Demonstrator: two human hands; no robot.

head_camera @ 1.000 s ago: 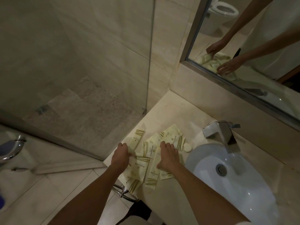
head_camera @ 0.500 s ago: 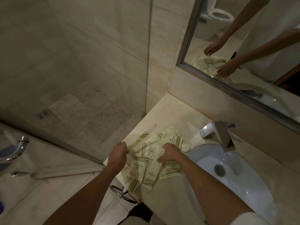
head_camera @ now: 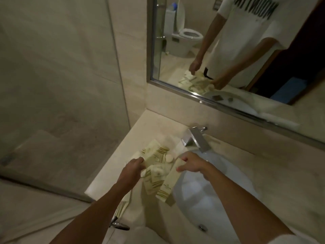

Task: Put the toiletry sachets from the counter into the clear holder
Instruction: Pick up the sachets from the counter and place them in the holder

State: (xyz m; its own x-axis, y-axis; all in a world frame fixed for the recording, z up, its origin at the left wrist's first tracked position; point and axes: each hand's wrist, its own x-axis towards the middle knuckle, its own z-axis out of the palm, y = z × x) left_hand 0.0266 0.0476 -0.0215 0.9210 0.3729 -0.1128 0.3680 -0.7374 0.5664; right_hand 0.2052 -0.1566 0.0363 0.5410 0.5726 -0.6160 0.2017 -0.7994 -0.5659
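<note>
Right grip (head_camera: 189, 164) pinching long sachet (head_camera: 170, 182), far end up.

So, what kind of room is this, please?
A bathroom, probably a hotel one. A white sink with a chrome tap is set into the counter, the mirror reflects a toilet, and small toiletry sachets lie beside the sink.
</note>
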